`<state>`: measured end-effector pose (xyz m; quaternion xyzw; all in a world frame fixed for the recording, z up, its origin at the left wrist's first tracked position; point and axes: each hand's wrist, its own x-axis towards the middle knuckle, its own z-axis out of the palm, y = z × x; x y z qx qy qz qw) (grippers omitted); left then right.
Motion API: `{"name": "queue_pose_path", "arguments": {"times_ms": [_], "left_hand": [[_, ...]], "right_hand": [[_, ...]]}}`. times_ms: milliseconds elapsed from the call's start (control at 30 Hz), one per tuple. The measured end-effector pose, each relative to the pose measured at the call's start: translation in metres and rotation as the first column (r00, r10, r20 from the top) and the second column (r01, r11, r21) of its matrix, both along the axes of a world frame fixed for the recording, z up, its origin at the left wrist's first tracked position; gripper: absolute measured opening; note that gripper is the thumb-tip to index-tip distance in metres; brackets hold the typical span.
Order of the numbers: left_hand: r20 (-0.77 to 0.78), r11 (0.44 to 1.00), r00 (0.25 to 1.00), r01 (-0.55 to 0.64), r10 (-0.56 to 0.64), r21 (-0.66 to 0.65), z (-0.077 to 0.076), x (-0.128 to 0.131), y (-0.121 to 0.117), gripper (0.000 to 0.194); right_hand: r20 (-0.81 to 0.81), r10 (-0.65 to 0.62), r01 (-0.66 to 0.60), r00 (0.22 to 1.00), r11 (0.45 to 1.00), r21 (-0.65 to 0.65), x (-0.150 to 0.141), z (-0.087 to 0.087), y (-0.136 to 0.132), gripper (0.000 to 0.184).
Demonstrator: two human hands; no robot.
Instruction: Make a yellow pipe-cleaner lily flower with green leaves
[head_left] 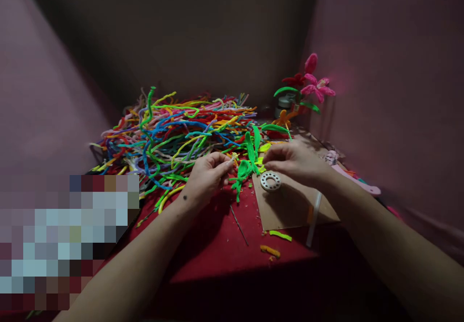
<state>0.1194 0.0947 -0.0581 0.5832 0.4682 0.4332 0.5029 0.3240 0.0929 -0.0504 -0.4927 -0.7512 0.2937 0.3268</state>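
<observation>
My left hand is closed in a pinch on a small pale yellow piece, too small to make out fully. Just right of it lie green pipe-cleaner leaves, some bent into loops. My right hand has its fingers curled and drawn together beside short bright yellow pipe-cleaner pieces. Whatever its fingertips hold, if anything, is hidden. Below that hand, a round metal disc with holes rests on a brown board.
A large heap of coloured pipe cleaners covers the back left of the red cloth. Pink pipe-cleaner flowers stand at the back right. A glue stick, a thin wire and a pink-handled tool lie nearby.
</observation>
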Motion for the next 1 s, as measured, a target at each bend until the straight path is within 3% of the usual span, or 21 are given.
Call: {"name": "queue_pose_path", "arguments": {"times_ms": [67, 133, 233, 333, 400, 467, 533, 633, 800, 1000], "left_hand": [[0.03, 1.0, 0.999, 0.016, -0.016, -0.024, -0.002, 0.0, 0.001, 0.018], [0.027, 0.998, 0.999, 0.033, -0.032, -0.043, -0.004, 0.001, 0.001, 0.017], [0.011, 0.996, 0.999, 0.046, -0.045, -0.07, -0.004, 0.002, 0.0, 0.015], [0.032, 0.995, 0.997, 0.072, -0.07, -0.072, -0.005, 0.002, 0.0, 0.017], [0.084, 0.99, 0.992, 0.104, -0.097, -0.09, -0.007, 0.001, 0.001, 0.018], [0.163, 0.982, 0.979, 0.14, -0.118, -0.128, -0.01, 0.0, 0.003, 0.019], [0.268, 0.968, 0.953, 0.192, -0.143, -0.165, -0.012, -0.001, 0.004, 0.018], [0.437, 0.941, 0.878, 0.293, -0.194, -0.171, -0.013, -0.002, 0.004, 0.016], [0.555, 0.92, 0.807, 0.352, -0.203, -0.175, -0.012, -0.004, 0.002, 0.015], [0.531, 0.91, 0.816, 0.373, -0.228, -0.181, -0.01, -0.002, -0.002, 0.013]], "right_hand": [[0.324, -0.025, -0.007, 0.946, 0.995, 0.097, 0.001, -0.008, -0.008, 0.005], [0.54, -0.08, -0.049, 0.838, 0.974, 0.22, -0.001, -0.018, -0.016, 0.007], [0.631, -0.164, -0.078, 0.758, 0.938, 0.337, -0.005, -0.031, -0.022, 0.01], [0.515, -0.164, -0.024, 0.841, 0.94, 0.34, -0.001, -0.034, -0.022, 0.013], [0.31, -0.069, -0.011, 0.948, 0.969, 0.248, 0.005, -0.03, -0.023, 0.012], [0.023, 0.038, -0.041, 0.999, 0.993, 0.11, 0.01, -0.024, -0.026, 0.016], [-0.239, 0.095, -0.1, 0.966, 0.995, -0.008, 0.012, -0.018, -0.03, 0.022], [-0.449, 0.094, -0.158, 0.889, 0.982, -0.107, 0.009, -0.016, -0.034, 0.027], [-0.499, 0.122, -0.189, 0.858, 0.978, -0.085, 0.0, -0.019, -0.031, 0.028], [-0.321, 0.202, -0.199, 0.925, 0.979, 0.044, -0.006, -0.019, -0.03, 0.023]]}}
